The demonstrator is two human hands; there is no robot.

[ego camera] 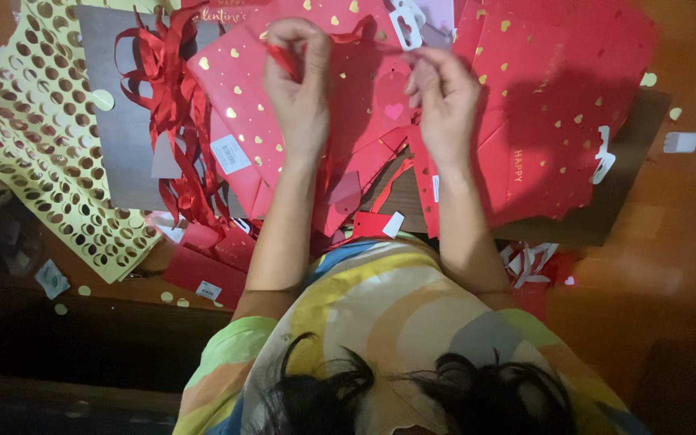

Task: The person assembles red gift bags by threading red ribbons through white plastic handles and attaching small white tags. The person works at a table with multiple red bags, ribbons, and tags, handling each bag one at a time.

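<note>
**Red ribbon held between two hands above a red paper bag**

A strand of red ribbon (287,58) is pinched in the left hand (300,89), whose fingers are curled closed around it. The right hand (442,95) is raised level with the left, its thumb and forefinger pressed together on what seems to be a thin red strand; the far end is too fine to be made out clearly. Both hands are held directly over a flat red paper bag (356,97) dotted with gold hearts, which is taken here as the landmark.

A small pink heart (394,111) is seen on the bag, just beside the right hand. To the left of the bag, a tangled bunch of red ribbons (172,121) is laid across a grey card (122,137), and further left a yellow sheet (50,161) punched full of round holes is spread out. To the right of the bag, more red bags with gold dots (557,113) are stacked, overlapping it. A white plastic hanger tab (406,28) is placed just beyond the bag's far edge. Below the bag, near the person's body, small red folded pieces (203,270) with white labels are scattered. Everything is carried by a brown wooden bench (678,234).
</note>
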